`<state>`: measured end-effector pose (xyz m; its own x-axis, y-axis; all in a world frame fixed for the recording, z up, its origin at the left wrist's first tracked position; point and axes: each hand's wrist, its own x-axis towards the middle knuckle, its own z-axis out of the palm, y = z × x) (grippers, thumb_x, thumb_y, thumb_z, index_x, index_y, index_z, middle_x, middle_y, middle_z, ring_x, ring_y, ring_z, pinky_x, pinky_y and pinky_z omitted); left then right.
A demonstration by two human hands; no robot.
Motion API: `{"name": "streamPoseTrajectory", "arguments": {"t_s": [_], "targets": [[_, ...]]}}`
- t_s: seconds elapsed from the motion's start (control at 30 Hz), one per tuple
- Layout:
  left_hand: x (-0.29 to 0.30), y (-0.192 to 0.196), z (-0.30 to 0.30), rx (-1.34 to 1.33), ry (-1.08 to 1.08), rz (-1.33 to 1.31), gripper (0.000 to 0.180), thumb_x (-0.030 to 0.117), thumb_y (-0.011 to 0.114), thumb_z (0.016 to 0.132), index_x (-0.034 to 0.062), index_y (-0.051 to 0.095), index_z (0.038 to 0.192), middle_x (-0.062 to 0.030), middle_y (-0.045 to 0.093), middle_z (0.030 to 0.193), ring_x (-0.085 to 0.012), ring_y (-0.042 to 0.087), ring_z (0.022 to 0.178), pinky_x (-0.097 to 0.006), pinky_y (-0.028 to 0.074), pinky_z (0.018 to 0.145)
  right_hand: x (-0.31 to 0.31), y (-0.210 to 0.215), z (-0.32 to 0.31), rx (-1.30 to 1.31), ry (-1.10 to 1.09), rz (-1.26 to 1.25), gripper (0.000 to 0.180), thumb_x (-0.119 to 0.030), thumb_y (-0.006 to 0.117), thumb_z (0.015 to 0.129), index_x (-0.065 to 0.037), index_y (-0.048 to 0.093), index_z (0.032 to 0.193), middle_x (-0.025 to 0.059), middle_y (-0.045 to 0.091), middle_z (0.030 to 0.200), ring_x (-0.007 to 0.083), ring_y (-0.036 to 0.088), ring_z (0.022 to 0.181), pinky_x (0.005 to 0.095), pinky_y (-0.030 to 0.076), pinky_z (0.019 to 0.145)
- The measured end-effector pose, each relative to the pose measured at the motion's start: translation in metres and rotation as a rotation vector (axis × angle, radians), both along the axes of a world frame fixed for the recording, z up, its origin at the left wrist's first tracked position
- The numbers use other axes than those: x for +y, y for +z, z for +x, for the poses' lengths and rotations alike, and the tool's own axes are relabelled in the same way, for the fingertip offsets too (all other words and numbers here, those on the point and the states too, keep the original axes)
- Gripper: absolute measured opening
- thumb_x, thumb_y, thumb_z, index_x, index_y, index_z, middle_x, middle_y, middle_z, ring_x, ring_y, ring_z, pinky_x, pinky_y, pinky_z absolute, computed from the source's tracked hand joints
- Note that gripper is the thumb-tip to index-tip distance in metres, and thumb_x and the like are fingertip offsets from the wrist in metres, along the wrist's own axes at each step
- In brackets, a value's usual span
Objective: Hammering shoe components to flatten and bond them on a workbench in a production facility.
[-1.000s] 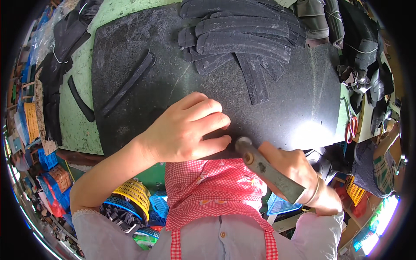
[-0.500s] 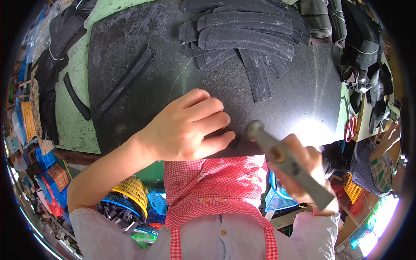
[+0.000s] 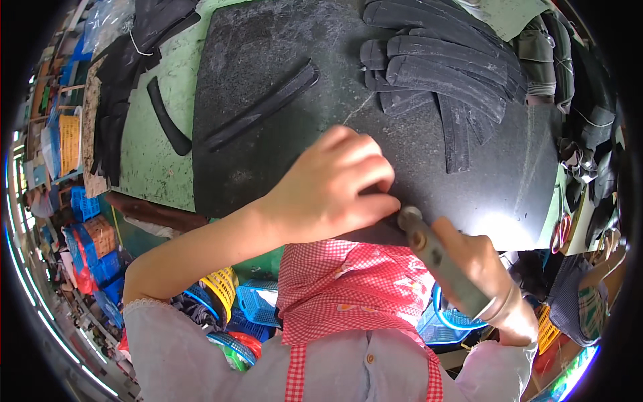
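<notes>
My right hand point(image 3: 477, 264) grips a hammer point(image 3: 439, 258) with a grey metal head. One end of that head is down at the near edge of the black work board point(image 3: 261, 40), beside the fingertips of my left hand point(image 3: 341, 181). The left fingers are curled and pressed together, slightly blurred, at the board's near edge. A bit of black strip point(image 3: 406, 193) shows at their tips; the hand hides most of it. Further up the board lie a single folded black strip point(image 3: 264, 107) and, to its right, a fanned pile of black strips point(image 3: 449, 63).
On the green tabletop point(image 3: 144, 147) at left lie a curved black strip point(image 3: 167, 120) and dark tied material point(image 3: 144, 40). Rolled dark bundles point(image 3: 539, 60) and red-handled scissors point(image 3: 561, 231) are at right. Below the table stand blue baskets point(image 3: 258, 301) and a yellow basket point(image 3: 221, 288).
The whole view has shifted, so the board and strips appear further right. The hammer head has come closer to my left fingertips, and the left hand's fingers have drawn together more.
</notes>
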<state>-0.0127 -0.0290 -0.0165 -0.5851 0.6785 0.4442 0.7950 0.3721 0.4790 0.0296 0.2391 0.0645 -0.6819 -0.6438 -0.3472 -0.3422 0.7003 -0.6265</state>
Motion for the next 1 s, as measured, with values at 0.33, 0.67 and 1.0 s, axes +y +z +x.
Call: {"name": "streamPoseTrajectory", "arguments": {"t_s": [0.33,0.67,1.0], "targets": [[-0.029,0.002,-0.006,-0.113,0.092,0.005,0.034,0.017,0.088,0.062,0.02,0.081,0.096,0.0046,0.064,0.096,-0.0222,0.059,0.094,-0.039,0.047,0.084,-0.024,0.015,-0.026,-0.077,-0.033,-0.079,0.02,-0.014,0.063,0.097,-0.002,0.051,0.107,0.0181,0.066,0.074,0.0398,0.071,0.071,0.0483,0.054,0.06],[-0.039,0.003,0.004,0.118,0.14,-0.042,0.032,0.019,0.09,0.063,0.0195,0.081,0.094,0.0028,0.065,0.096,-0.0231,0.061,0.096,-0.041,0.047,0.082,-0.035,0.002,-0.031,0.073,0.049,0.026,0.036,-0.025,0.071,0.094,-0.001,0.053,0.114,0.0213,0.066,0.078,0.0423,0.071,0.072,0.0507,0.056,0.064],[-0.056,0.006,0.005,-0.02,0.215,-0.035,0.028,0.017,0.089,0.064,0.0188,0.081,0.091,0.0034,0.065,0.095,-0.0231,0.06,0.094,-0.04,0.047,0.08,-0.058,-0.001,-0.038,-0.008,0.095,-0.035,0.022,-0.014,0.066,0.096,-0.003,0.052,0.11,0.0183,0.065,0.076,0.0381,0.072,0.074,0.0478,0.056,0.062]]}}
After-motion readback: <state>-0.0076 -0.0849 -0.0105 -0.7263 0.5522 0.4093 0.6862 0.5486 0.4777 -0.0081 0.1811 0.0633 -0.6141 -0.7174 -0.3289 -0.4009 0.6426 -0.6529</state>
